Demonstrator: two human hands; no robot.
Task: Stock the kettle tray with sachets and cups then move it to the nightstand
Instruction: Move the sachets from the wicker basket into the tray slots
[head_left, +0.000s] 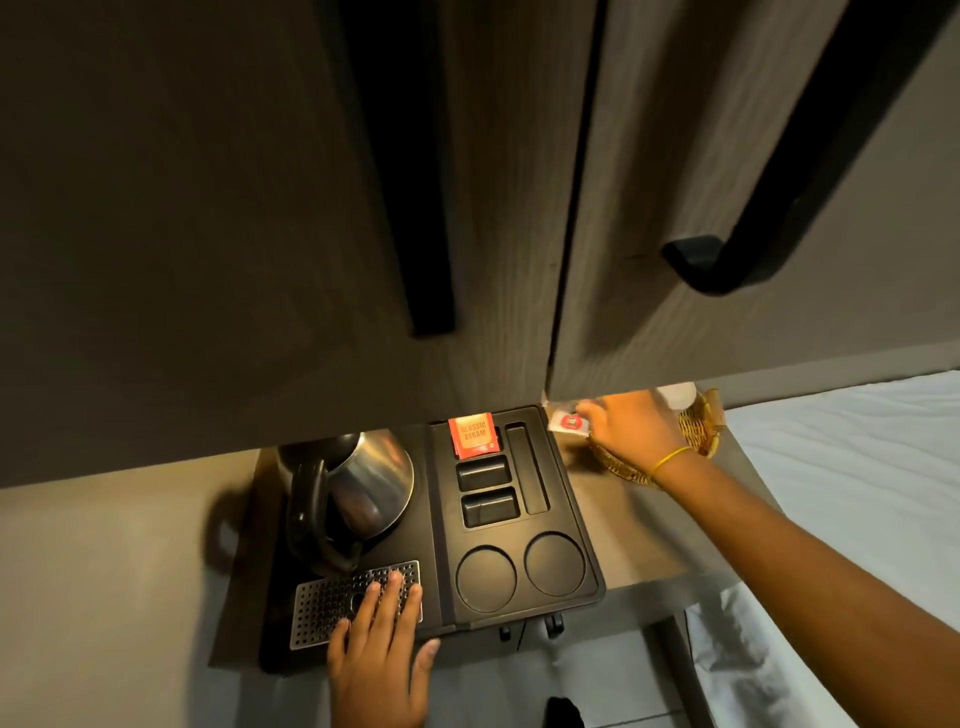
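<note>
A black kettle tray (571, 519) lies on a wooden shelf under a cupboard. A steel kettle (363, 483) with a black handle stands on its left half, above a perforated metal grate (332, 597). An orange "Classic Assam" sachet (474, 435) stands in the tray's top slot. The two smaller slots, the long slot and both round cup recesses (519, 574) hold nothing. My left hand (382, 649) rests flat on the grate and the tray's front edge. My right hand (631, 428) holds a white sachet with a red mark (567, 422) just past the tray's top right corner, above a wicker basket (698, 431).
Dark cupboard doors with black handles (727, 260) hang low over the shelf and hide its back. A white object (678, 397) sits in the basket. A white bed (857, 467) lies to the right. The shelf's front edge is close to me.
</note>
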